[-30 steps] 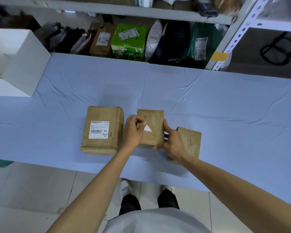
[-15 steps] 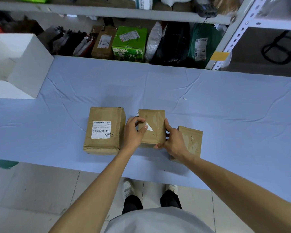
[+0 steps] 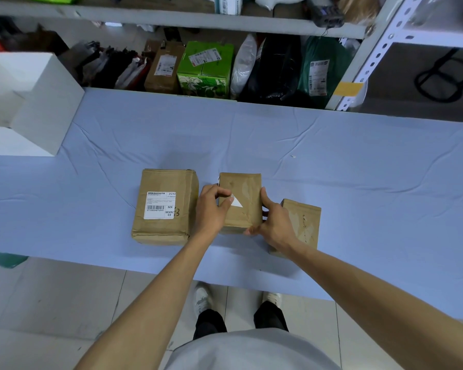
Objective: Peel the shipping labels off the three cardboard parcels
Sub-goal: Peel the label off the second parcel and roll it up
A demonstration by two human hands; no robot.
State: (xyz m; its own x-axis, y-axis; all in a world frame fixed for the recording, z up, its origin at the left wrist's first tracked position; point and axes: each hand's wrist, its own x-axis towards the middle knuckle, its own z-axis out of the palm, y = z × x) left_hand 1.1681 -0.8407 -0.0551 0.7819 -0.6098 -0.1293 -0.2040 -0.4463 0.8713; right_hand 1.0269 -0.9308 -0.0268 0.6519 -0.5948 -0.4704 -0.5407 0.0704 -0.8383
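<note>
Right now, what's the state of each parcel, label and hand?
left parcel, shipping label fully stuck on top.
middle parcel, only a white label scrap left on top.
right parcel, no label visible on top, torn marks.
left hand, pinches the label scrap.
right hand, grips the middle parcel.

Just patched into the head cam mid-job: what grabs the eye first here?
Both hands meet at the middle parcel near the front edge of the table: the left hand pinches a white triangular label scrap on its top, while the right hand grips its right side. To its left, the largest parcel carries a whole shipping label with a barcode. The right parcel shows only bare, scuffed cardboard.
</note>
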